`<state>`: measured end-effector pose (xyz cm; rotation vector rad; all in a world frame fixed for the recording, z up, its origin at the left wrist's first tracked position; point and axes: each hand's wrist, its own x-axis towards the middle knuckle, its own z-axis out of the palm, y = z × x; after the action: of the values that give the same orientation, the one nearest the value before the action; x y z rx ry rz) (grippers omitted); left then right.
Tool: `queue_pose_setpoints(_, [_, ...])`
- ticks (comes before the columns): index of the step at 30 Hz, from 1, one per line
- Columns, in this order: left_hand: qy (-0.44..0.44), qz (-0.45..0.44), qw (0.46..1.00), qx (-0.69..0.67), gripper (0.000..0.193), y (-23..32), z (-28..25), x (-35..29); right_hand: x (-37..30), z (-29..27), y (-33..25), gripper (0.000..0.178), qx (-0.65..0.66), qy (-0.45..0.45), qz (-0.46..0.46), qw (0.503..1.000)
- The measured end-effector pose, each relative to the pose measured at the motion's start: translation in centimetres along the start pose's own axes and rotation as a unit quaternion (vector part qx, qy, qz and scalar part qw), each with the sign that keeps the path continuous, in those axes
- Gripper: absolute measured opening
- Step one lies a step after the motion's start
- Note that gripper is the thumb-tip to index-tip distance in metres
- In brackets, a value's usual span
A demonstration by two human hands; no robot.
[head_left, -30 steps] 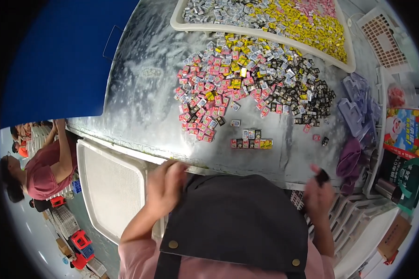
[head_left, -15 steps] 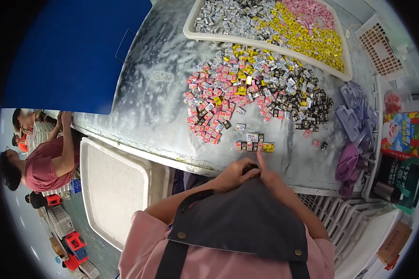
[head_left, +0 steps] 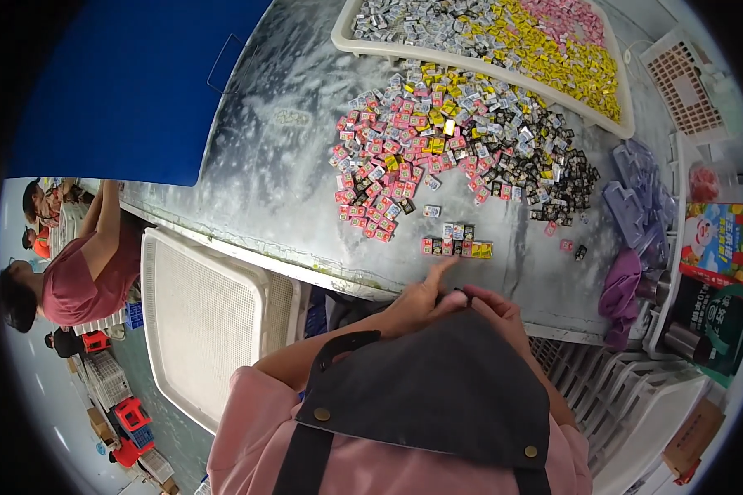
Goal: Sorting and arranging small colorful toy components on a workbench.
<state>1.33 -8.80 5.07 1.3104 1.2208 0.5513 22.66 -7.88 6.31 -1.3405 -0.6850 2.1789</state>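
Left hand [head_left: 423, 302]: index finger extended, tip just on the near side of the packet row [head_left: 457, 247]; whether it grips anything, I cannot tell.
Right hand [head_left: 499, 312]: fingers bent, right of the left hand; hold unclear to me.
Packet row: pink, black, white, yellow, near the table's [head_left: 305, 264] near edge; print too small to read.
Package [head_left: 716, 242], far right: red, yellow, blue; cartoon figure, large lettering.
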Motion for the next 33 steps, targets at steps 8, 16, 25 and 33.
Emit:
queue_pose_setpoints(8, [0.13, 0.035, 0.979, -0.155, 0.046, -1.7, 1.0, -0.7, -0.3, 0.8, -0.8, 0.026, -0.126, -0.015, -0.126, 0.984])
queue_pose_setpoints(16, [0.195, 0.122, 0.973, -0.025, 0.046, -1.5, 1.3, -0.8, -0.4, 1.1, -1.5, 0.026, -0.113, -0.055, -0.045, 0.991])
queue_pose_setpoints(25, [0.323, 0.148, 0.933, -0.059, 0.036, -1.6, 1.9, -0.5, 0.0, 1.4, -0.5, 0.025, -0.121, -0.05, -0.069, 0.989])
queue_pose_setpoints(33, [0.312, 0.145, 0.934, -0.099, 0.032, -1.6, 2.3, -0.3, 0.0, 2.3, 0.0, 0.023, -0.116, -0.021, -0.08, 0.99])
